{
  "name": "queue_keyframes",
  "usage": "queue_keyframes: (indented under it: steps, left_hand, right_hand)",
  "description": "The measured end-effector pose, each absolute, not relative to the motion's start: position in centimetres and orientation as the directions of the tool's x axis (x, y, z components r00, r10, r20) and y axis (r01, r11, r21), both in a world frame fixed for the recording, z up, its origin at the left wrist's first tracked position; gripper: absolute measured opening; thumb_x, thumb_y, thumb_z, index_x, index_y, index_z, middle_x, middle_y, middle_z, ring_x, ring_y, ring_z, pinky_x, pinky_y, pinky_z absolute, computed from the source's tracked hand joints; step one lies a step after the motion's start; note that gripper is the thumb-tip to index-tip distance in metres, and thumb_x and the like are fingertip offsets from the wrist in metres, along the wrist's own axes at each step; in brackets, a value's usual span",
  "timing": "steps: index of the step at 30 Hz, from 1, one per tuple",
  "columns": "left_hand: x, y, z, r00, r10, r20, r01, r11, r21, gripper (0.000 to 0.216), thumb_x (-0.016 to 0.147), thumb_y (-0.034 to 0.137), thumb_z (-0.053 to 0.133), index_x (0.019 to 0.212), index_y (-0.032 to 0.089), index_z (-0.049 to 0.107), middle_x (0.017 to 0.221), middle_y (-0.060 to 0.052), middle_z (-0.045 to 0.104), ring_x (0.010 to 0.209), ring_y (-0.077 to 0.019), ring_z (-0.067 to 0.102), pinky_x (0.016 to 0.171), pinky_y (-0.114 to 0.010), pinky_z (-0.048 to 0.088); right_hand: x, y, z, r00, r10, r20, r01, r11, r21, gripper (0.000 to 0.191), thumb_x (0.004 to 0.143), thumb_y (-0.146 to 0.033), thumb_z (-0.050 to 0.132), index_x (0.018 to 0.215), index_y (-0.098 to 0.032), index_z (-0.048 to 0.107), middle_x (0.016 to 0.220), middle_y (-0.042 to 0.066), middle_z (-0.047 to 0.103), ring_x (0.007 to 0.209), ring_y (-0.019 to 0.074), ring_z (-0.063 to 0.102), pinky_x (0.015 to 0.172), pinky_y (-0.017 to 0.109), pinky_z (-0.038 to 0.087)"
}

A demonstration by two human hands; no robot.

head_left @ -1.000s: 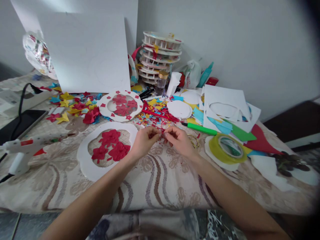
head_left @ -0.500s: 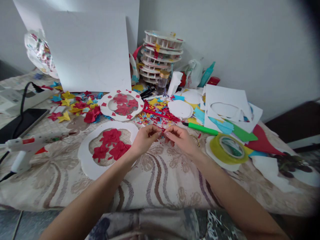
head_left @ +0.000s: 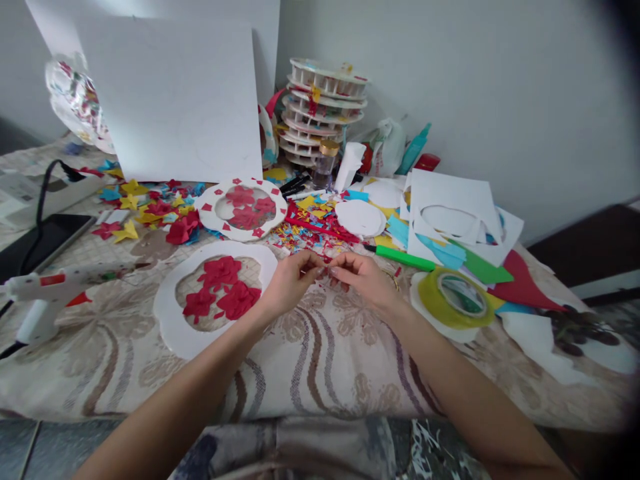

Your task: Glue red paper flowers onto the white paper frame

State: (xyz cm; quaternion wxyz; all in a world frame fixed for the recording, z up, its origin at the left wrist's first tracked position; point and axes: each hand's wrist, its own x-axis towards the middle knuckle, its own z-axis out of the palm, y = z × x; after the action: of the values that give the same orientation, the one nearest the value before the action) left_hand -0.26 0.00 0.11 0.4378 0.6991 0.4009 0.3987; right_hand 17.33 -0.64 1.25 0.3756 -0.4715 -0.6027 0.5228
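Observation:
My left hand [head_left: 290, 281] and my right hand [head_left: 364, 279] meet fingertip to fingertip over the patterned tablecloth, both pinched on a small red paper scrap [head_left: 324, 269]. Just left of my left hand lies a white flower-shaped frame [head_left: 170, 320] with red paper flowers [head_left: 220, 287] inside it. Behind it sits a smaller round white frame [head_left: 242, 208] with red diamonds on its rim. A heap of red, yellow and blue paper scraps [head_left: 310, 230] lies just beyond my fingers.
A white glue gun [head_left: 47, 293] and a black tablet [head_left: 43, 243] lie at the left. A yellow tape roll [head_left: 453, 297], a green marker [head_left: 403, 258] and cut white sheets [head_left: 453, 210] are at the right. A white board [head_left: 175, 100] and stacked white trays [head_left: 323, 110] stand behind.
My hands stay pinched together on the red scrap, with only small finger movements. The view has shifted very slightly.

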Motion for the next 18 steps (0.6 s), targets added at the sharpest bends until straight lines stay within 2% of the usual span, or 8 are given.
queue_keyframes:
  steps: [6,18]
  left_hand:
    - [-0.26,-0.1,0.32,0.345,0.915,0.206,0.218,-0.292,0.931,0.007,0.078,0.015,0.052,0.078,0.014,0.059,0.073,-0.002,0.06,0.066,-0.0103,0.054,0.061,-0.021,0.042]
    - [-0.28,-0.08,0.3,0.338,0.919,0.201,0.215,-0.284,0.934,0.007,0.078,0.019,0.053,0.078,0.015,0.059,0.073,-0.003,0.062,0.066,-0.0113,0.055,0.062,-0.022,0.044]
  right_hand:
    - [17.11,-0.77,1.56,-0.251,0.964,-0.085,0.167,-0.043,-0.985,0.022,0.071,-0.036,0.067,0.077,-0.016,0.059,0.062,-0.003,0.058,0.055,0.0085,0.052,0.048,0.02,0.037]
    - [16.93,-0.9,1.53,-0.263,0.961,-0.082,0.116,-0.053,-0.992,0.022,0.069,-0.035,0.068,0.076,-0.016,0.058,0.062,-0.003,0.057,0.055,0.0083,0.053,0.048,0.02,0.037]
